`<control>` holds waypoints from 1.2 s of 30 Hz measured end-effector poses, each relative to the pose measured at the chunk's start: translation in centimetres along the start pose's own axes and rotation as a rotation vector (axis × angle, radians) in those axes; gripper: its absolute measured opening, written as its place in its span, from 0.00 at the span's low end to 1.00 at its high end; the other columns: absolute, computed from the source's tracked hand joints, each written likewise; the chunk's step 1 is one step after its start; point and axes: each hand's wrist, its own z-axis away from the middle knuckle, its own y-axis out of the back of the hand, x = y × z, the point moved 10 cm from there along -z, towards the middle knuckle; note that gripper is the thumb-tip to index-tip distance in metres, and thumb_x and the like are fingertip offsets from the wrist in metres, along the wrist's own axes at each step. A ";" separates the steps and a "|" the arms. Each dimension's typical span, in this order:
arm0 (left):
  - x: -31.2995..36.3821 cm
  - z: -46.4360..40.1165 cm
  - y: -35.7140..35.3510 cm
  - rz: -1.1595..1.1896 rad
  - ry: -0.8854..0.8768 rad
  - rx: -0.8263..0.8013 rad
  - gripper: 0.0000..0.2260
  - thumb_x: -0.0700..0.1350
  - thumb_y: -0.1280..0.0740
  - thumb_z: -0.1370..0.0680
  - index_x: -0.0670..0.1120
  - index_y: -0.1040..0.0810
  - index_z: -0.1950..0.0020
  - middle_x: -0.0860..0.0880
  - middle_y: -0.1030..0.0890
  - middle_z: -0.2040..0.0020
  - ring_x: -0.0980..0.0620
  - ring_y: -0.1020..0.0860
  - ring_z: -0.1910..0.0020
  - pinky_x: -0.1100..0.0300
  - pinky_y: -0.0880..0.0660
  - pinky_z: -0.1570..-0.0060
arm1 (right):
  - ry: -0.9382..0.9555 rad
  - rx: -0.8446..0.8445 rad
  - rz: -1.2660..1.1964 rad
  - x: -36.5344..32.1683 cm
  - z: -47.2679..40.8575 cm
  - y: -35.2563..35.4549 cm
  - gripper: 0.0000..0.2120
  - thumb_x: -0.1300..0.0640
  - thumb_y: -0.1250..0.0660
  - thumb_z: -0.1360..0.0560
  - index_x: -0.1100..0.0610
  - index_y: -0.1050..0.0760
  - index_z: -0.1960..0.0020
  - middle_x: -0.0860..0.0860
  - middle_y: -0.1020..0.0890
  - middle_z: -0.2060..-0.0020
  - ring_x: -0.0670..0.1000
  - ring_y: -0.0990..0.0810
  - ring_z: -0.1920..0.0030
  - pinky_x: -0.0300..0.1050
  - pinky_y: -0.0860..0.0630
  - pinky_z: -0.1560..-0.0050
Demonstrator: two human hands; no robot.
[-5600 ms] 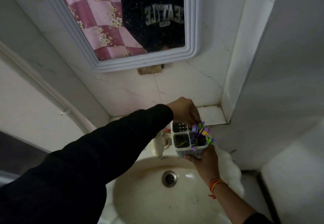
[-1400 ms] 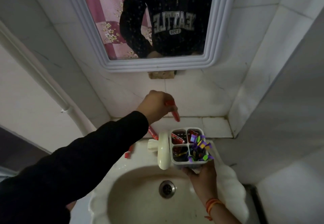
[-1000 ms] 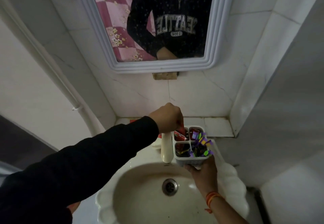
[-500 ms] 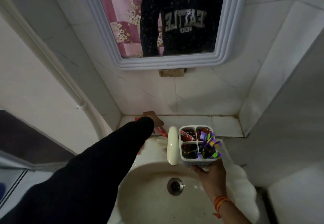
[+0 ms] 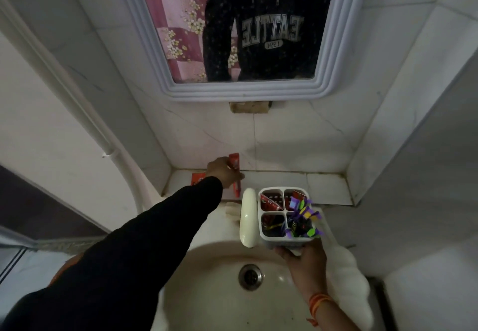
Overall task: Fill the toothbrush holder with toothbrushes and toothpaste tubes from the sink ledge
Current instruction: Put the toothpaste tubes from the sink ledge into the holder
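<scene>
Your right hand point(image 5: 305, 260) grips the white four-part plastic holder point(image 5: 284, 216); your left hand point(image 5: 223, 171) pinches a red toothpaste tube point(image 5: 235, 175).

Dim, soft light; edges bowed

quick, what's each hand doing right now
Left hand: closed on a red toothpaste tube at the sink ledge.
Right hand: holding the white toothbrush holder from underneath, over the basin.

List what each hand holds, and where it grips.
Left hand: red toothpaste tube, gripped around its middle. Right hand: white toothbrush holder, held from underneath its base.
</scene>
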 end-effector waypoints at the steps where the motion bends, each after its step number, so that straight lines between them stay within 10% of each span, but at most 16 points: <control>1: 1.2 0.7 1.1 0.023 -0.068 0.040 0.26 0.52 0.22 0.29 0.47 0.23 0.33 0.46 0.17 0.43 0.46 0.18 0.46 0.55 0.20 0.45 | -0.004 -0.006 -0.001 0.1 0.0 0.0 0.38 0.54 0.14 0.41 0.56 0.23 0.34 0.50 0.17 0.42 0.51 0.19 0.41 0.41 0.25 0.44; 8: 10.2 10.5 7.1 0.210 -0.521 0.017 0.15 0.55 0.29 0.22 0.46 0.18 0.43 0.49 0.13 0.54 0.56 0.14 0.60 0.62 0.17 0.58 | 0.018 -0.049 -0.037 -0.8 -0.1 0.0 0.39 0.55 0.14 0.42 0.56 0.23 0.34 0.44 0.18 0.44 0.48 0.20 0.40 0.17 0.32 0.50; 11: 12.3 14.3 8.4 0.118 -0.640 0.011 0.14 0.54 0.26 0.25 0.46 0.14 0.46 0.55 0.14 0.56 0.62 0.15 0.61 0.68 0.19 0.59 | 0.045 -0.096 -0.076 -1.6 -0.1 0.0 0.44 0.45 0.16 0.44 0.53 0.26 0.31 0.45 0.17 0.40 0.47 0.20 0.37 0.30 0.23 0.42; 13: 13.1 16.1 8.1 -0.024 -0.712 0.006 0.11 0.52 0.25 0.25 0.48 0.14 0.47 0.60 0.15 0.59 0.67 0.18 0.62 0.72 0.22 0.60 | 0.058 -0.118 -0.115 -1.9 -0.3 0.3 0.47 0.44 0.17 0.45 0.51 0.28 0.30 0.44 0.17 0.40 0.47 0.20 0.36 0.41 0.20 0.39; 18: 12.8 17.9 3.4 -0.540 -0.764 -0.087 0.12 0.58 0.31 0.23 0.56 0.15 0.44 0.54 0.15 0.52 0.53 0.19 0.49 0.53 0.20 0.49 | 0.069 -0.139 -0.103 -2.4 -0.6 0.4 0.46 0.57 0.13 0.43 0.56 0.28 0.29 0.47 0.18 0.41 0.49 0.20 0.37 0.21 0.28 0.45; 27: 11.8 18.9 -3.3 -1.063 -0.769 -0.187 0.13 0.55 0.34 0.23 0.50 0.17 0.45 0.48 0.19 0.53 0.46 0.24 0.45 0.51 0.32 0.46 | 0.049 -0.111 -0.123 -2.2 -0.4 0.4 0.44 0.61 0.14 0.43 0.55 0.27 0.31 0.48 0.18 0.43 0.49 0.19 0.40 0.18 0.30 0.49; 36: 9.6 13.2 4.5 -0.284 -0.498 -0.113 0.10 0.52 0.29 0.22 0.50 0.14 0.45 0.52 0.13 0.47 0.55 0.17 0.48 0.58 0.22 0.40 | 0.051 -0.105 -0.094 -2.4 -0.2 0.6 0.44 0.56 0.14 0.42 0.52 0.28 0.30 0.46 0.18 0.40 0.46 0.22 0.39 0.30 0.27 0.46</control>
